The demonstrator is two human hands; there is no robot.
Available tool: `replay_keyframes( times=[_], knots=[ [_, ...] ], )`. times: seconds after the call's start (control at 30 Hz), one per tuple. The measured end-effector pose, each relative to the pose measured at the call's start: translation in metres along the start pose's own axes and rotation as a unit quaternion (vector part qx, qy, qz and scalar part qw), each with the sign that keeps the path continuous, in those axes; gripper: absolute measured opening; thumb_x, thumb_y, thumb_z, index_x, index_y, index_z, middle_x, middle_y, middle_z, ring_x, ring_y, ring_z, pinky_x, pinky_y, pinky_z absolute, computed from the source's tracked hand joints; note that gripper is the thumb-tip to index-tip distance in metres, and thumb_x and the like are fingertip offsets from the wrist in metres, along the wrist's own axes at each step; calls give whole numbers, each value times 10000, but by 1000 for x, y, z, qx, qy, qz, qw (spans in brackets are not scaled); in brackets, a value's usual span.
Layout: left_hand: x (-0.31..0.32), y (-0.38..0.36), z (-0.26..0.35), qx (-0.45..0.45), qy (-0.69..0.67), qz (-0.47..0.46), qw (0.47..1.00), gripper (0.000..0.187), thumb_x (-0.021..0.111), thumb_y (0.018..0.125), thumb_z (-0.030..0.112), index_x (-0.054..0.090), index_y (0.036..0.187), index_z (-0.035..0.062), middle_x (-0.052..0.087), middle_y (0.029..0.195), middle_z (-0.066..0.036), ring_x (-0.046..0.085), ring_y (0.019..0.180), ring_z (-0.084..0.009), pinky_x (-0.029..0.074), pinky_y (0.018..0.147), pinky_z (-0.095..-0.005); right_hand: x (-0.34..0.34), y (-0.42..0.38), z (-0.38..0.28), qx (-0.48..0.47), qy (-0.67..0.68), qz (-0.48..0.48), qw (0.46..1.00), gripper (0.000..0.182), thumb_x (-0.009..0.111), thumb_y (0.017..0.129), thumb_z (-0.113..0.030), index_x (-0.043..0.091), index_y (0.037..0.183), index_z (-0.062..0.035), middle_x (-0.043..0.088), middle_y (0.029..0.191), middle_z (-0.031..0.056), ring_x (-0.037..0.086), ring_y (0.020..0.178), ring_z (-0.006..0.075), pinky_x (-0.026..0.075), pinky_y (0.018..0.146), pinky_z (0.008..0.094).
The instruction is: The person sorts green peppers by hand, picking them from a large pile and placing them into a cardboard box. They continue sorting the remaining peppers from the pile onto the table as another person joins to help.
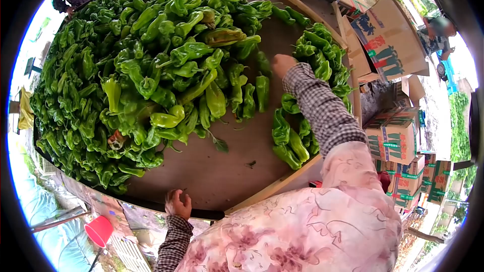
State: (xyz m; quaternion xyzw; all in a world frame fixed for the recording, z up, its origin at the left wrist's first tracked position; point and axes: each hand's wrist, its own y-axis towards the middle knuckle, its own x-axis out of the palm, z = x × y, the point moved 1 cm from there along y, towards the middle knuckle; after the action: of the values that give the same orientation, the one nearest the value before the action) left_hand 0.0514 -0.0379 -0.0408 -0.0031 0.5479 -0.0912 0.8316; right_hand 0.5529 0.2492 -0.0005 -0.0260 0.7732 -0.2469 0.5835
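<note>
Across the round wooden desk [217, 181], a big heap of green peppers [126, 70] fills the far left side, while a smaller sorted row of peppers [302, 121] lies along the right rim beside stacked cardboard boxes [393, 136]. The right hand [282, 64] reaches between the two groups, its fingers hidden, so I cannot tell whether it grips a pepper; the left hand [177, 204] is curled over the near rim, holding nothing else. Sorting looks underway, and the next move likely calls for drawing one pepper clear of the heap.

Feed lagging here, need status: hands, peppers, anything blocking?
Left hand gripping the table rim, no pepper in it. Right hand reaching between the big pepper pile and the smaller side row, grip unclear. Nothing blocking.
</note>
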Motion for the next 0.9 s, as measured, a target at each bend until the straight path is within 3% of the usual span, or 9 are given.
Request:
replay_keyframes(
  times=[0.13,0.23,0.3,0.33,0.37,0.43,0.47,0.6,0.9],
  knots=[
    [0,-1,-2,0,-9,8,1000,244,643,725,186,546,906,54,567,969,-137,534,919,-332,453,764,-431,37,35,-4,46,63,-32,996,297,505,903,-179,521,1113,31,533,1118,196,526,992,311,455,846,389],
    [-2,0,2,-3,0,11,1000,244,642,725,188,545,908,58,565,958,-133,535,909,-332,454,756,-430,22,26,-4,91,109,-101,985,410,598,828,-275,541,1126,0,610,994,146,602,852,232,477,784,324],
    [-5,2,5,-5,-4,10,1000,244,642,726,191,545,908,61,565,952,-129,534,907,-330,455,752,-429,-11,-12,-13,105,317,-171,927,317,580,849,-164,544,1123,-11,618,960,93,590,813,157,484,739,280],
    [-5,2,5,-4,-3,6,1000,244,641,726,193,545,909,64,564,945,-125,533,904,-328,455,749,-429,-10,-7,3,-98,175,-193,961,267,557,857,-76,555,1119,-25,621,965,66,585,814,146,484,704,280],
    [-5,1,6,-4,-6,5,1000,244,641,726,193,545,909,64,564,945,-125,533,904,-328,455,749,-429,-10,-13,8,-96,172,-193,961,267,557,857,-76,555,1119,-25,621,965,66,585,814,146,484,704,280],
    [-5,1,6,-8,-4,3,1000,240,637,728,197,545,910,70,564,935,-118,531,901,-325,453,747,-428,-26,-53,-4,20,627,-219,748,25,540,878,-25,534,897,-9,536,813,72,548,811,186,448,646,330],
    [-5,1,5,-6,-5,4,1000,240,637,728,197,545,910,70,564,935,-118,531,901,-325,453,747,-428,-25,-59,2,-8,672,-244,699,123,523,872,8,543,991,-12,587,920,79,550,865,180,445,684,327],
    [-3,0,2,26,-12,20,999,243,638,724,196,548,912,71,569,938,-118,529,901,-327,444,761,-428,-32,-102,-5,-70,686,-280,668,353,524,828,26,536,1169,-68,575,1115,82,536,913,143,438,758,290],
    [0,-1,-1,30,-34,29,999,254,641,710,193,548,912,71,575,941,-117,523,892,-336,434,769,-432,-31,-149,-19,-111,734,-223,632,387,636,799,3,535,1161,-88,614,1028,44,589,924,144,477,740,298]
  ],
)
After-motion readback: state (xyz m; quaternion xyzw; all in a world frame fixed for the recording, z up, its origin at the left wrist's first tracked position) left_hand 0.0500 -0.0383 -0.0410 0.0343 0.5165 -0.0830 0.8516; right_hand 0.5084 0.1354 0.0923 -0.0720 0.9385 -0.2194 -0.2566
